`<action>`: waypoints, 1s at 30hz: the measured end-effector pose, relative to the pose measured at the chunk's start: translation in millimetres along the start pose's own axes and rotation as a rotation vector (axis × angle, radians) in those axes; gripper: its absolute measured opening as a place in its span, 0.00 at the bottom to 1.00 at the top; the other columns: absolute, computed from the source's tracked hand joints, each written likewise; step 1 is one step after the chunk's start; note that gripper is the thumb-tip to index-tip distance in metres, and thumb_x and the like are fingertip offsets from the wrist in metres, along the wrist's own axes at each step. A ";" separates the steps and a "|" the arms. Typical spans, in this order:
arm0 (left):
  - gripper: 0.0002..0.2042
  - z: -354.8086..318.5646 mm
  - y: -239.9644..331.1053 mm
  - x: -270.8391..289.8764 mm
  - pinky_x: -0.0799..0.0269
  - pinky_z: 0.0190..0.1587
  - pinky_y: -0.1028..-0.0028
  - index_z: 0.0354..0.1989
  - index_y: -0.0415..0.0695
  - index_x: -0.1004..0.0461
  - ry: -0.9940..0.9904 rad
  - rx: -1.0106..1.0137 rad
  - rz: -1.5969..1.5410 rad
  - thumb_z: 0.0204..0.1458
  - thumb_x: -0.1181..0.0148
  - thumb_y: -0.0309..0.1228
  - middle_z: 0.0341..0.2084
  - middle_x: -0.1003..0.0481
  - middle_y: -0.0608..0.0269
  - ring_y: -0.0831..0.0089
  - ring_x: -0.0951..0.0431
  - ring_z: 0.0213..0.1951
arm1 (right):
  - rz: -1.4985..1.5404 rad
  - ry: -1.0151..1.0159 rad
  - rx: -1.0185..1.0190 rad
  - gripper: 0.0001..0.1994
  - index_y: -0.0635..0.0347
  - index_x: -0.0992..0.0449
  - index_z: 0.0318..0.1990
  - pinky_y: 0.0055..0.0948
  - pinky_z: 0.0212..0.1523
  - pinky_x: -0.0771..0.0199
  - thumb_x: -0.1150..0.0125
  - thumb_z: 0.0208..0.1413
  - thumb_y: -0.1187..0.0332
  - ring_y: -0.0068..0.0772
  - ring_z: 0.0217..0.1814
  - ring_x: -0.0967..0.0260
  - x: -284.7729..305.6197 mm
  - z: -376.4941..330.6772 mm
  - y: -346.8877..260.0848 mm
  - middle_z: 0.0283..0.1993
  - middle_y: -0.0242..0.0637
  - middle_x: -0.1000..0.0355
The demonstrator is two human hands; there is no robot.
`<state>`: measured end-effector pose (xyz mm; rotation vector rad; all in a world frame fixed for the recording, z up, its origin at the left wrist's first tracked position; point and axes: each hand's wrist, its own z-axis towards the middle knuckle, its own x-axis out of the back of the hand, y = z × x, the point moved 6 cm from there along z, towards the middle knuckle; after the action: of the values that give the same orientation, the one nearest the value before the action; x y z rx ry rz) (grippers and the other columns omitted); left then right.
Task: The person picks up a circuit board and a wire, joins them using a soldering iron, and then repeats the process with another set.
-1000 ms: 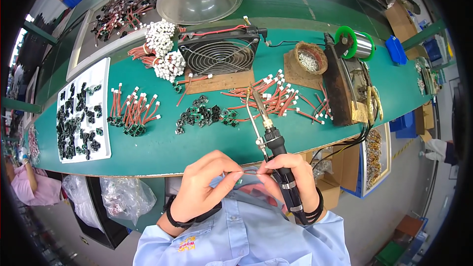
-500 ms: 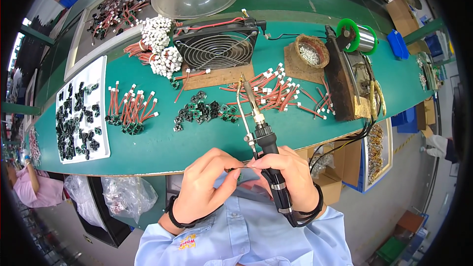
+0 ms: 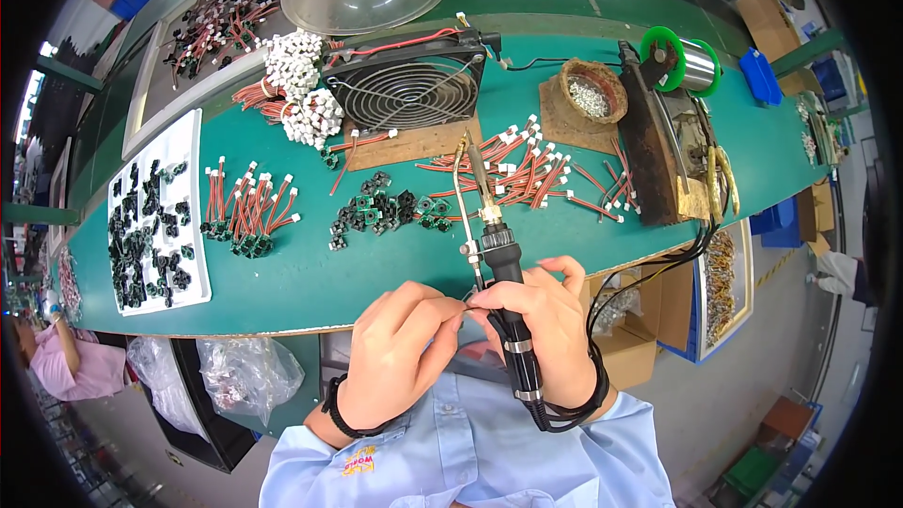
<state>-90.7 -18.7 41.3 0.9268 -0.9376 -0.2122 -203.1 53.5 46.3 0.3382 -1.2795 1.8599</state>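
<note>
My right hand (image 3: 557,339) is wrapped round a black soldering iron (image 3: 501,259) with a thin metal feed tube along its side. The iron's tip points away from me, over the green bench. Close beside it, my left hand (image 3: 400,348) is closed in a pinch, its fingertips meeting those of the right. A thin dark sliver shows between the fingertips; what it belongs to is hidden. Beyond the hands lie a heap of small black-and-green parts (image 3: 376,210) and loose red-and-black wire leads (image 3: 527,174) with white plugs. Finished-looking leads with green-black ends (image 3: 252,216) lie to the left.
A white tray (image 3: 193,226) of black parts lies at left. Behind stand a black fan (image 3: 409,94), bundled white plugs (image 3: 293,66) and a round bowl of metal bits (image 3: 593,99). A solder spool (image 3: 696,66) sits right; cables (image 3: 696,249) hang over the bench edge.
The right hand and iron have shifted slightly left, and some right-hand fingers have lifted. A small dark-green part under the left fingers no longer shows. The view has shifted a little.
</note>
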 end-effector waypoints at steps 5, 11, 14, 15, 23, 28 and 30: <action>0.05 -0.8 -1.5 2.3 0.32 0.27 0.71 0.28 0.37 0.29 -0.022 -0.003 -0.030 0.42 0.43 0.16 0.25 0.28 0.57 0.63 0.27 0.25 | 0.146 0.058 -0.026 0.19 0.52 0.33 0.40 0.34 0.44 0.46 0.37 0.39 0.79 0.26 0.26 0.35 0.1 -3.6 1.4 0.28 0.24 0.30; 0.06 -6.7 -10.4 7.1 0.32 0.28 0.72 0.31 0.37 0.28 -0.033 0.076 -0.221 0.43 0.42 0.19 0.27 0.28 0.57 0.65 0.27 0.26 | 0.403 0.170 -0.201 0.21 0.55 0.42 0.42 0.29 0.39 0.34 0.38 0.45 0.82 0.27 0.30 0.33 0.0 -15.4 15.9 0.33 0.39 0.32; 0.06 -6.0 -10.8 8.5 0.32 0.29 0.73 0.31 0.36 0.29 0.001 0.106 -0.268 0.44 0.43 0.19 0.27 0.28 0.56 0.66 0.27 0.27 | 0.569 0.173 -0.238 0.20 0.57 0.43 0.41 0.26 0.35 0.32 0.40 0.45 0.83 0.27 0.32 0.33 3.0 -13.0 20.2 0.34 0.42 0.35; 0.05 -5.2 -10.7 9.2 0.32 0.30 0.74 0.31 0.36 0.29 0.029 0.129 -0.304 0.44 0.43 0.18 0.27 0.28 0.56 0.66 0.27 0.28 | 0.652 0.173 -0.257 0.19 0.58 0.43 0.41 0.24 0.34 0.31 0.41 0.45 0.84 0.28 0.33 0.33 3.1 -12.5 21.6 0.35 0.43 0.36; 0.07 4.3 2.0 6.2 0.32 0.33 0.75 0.34 0.36 0.29 -0.045 0.091 -0.346 0.45 0.45 0.18 0.28 0.28 0.55 0.69 0.28 0.30 | 0.571 0.064 -0.213 0.20 0.59 0.43 0.41 0.26 0.36 0.30 0.40 0.45 0.83 0.25 0.33 0.33 2.3 -11.5 14.3 0.36 0.42 0.37; 0.09 1.0 -7.9 9.2 0.32 0.37 0.75 0.37 0.36 0.30 -0.003 0.123 -0.444 0.47 0.45 0.18 0.30 0.28 0.56 0.70 0.28 0.32 | 0.537 0.067 -0.197 0.20 0.58 0.43 0.41 0.26 0.35 0.29 0.40 0.45 0.83 0.26 0.32 0.32 2.6 -13.7 12.3 0.38 0.43 0.38; 0.09 0.4 -9.9 7.7 0.32 0.38 0.75 0.38 0.36 0.31 0.077 0.240 -0.623 0.47 0.45 0.19 0.31 0.28 0.56 0.70 0.28 0.33 | 0.563 0.091 -0.212 0.20 0.58 0.43 0.41 0.25 0.34 0.28 0.40 0.44 0.83 0.26 0.32 0.32 4.7 -15.9 11.3 0.39 0.44 0.39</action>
<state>-84.3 -29.1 38.5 1.4271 -0.5861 -0.5968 -211.0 68.0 34.8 -0.2461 -1.6027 2.1333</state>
